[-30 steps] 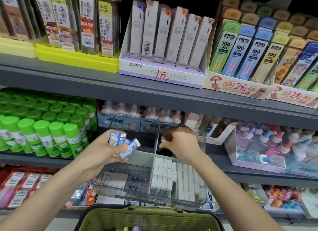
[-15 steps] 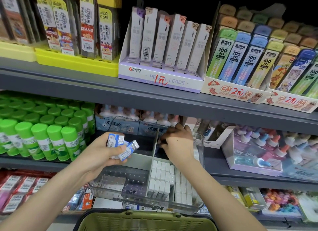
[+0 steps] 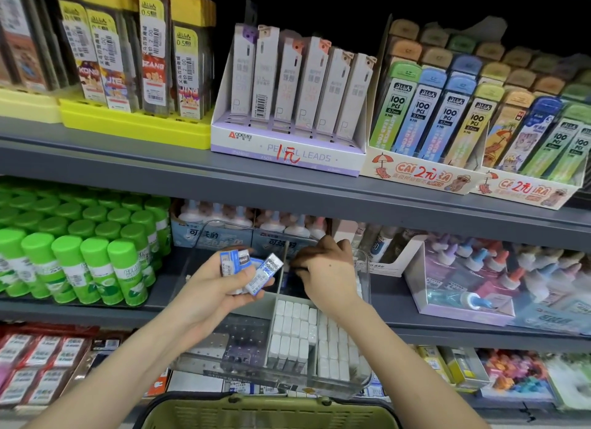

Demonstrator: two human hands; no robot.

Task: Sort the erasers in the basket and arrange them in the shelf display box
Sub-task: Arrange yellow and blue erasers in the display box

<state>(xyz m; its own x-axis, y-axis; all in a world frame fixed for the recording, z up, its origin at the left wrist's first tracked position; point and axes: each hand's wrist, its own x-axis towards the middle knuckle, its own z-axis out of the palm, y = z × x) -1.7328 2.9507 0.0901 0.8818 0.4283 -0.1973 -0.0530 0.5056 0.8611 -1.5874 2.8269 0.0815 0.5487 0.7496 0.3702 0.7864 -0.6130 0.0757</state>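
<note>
My left hand [image 3: 212, 292] grips a bunch of blue-and-white sleeved erasers [image 3: 256, 268] just left of the clear display box [image 3: 364, 377]. That box juts out from the middle shelf and has a clear divider [image 3: 281, 278] down its middle. Rows of white erasers [image 3: 307, 336] stand packed in its right half. My right hand [image 3: 326, 268] reaches into the back of the right half with fingers curled down; what the fingertips hold is hidden. The olive green basket [image 3: 268, 411] sits below at the bottom edge, its contents out of sight.
Green glue sticks [image 3: 80, 252] fill the shelf to the left. A box of glue bottles [image 3: 473, 281] stands to the right, more bottles behind. Pencil lead displays [image 3: 287, 108] line the upper shelf. The grey shelf edge [image 3: 287, 195] hangs just above my hands.
The view has tilted up a little. My right hand has stayed at the back of the box's right half, and my left hand still holds its erasers in the same place.
</note>
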